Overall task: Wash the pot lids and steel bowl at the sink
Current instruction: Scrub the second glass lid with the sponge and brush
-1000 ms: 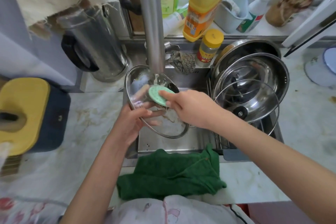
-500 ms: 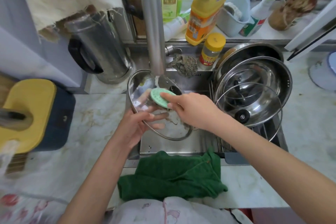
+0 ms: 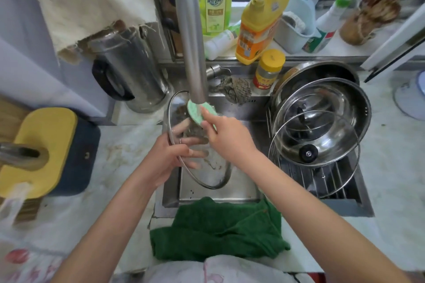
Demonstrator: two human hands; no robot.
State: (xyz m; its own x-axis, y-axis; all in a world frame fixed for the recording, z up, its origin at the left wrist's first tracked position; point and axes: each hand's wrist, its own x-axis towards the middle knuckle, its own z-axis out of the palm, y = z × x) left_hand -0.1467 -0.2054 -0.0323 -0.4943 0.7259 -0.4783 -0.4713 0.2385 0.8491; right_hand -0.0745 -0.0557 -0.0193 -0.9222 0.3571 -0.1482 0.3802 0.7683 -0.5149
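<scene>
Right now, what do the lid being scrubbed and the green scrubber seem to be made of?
Pot lid: clear glass with a shiny, steel-looking rim; fingers of the left hand show through it. Scrubber: pale green, matte, probably silicone or sponge; too blurred to tell which.

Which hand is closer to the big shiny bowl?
Right. The right hand, pinching the green scrubber, is just left of the steel bowl; the left hand grips the glass lid farther left.

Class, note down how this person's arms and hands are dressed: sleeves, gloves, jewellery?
No sleeves, gloves or watch show; both arms are uncovered to the frame edge. The left hand seems to carry a thin ring on one finger; the right hand shows none.
</scene>
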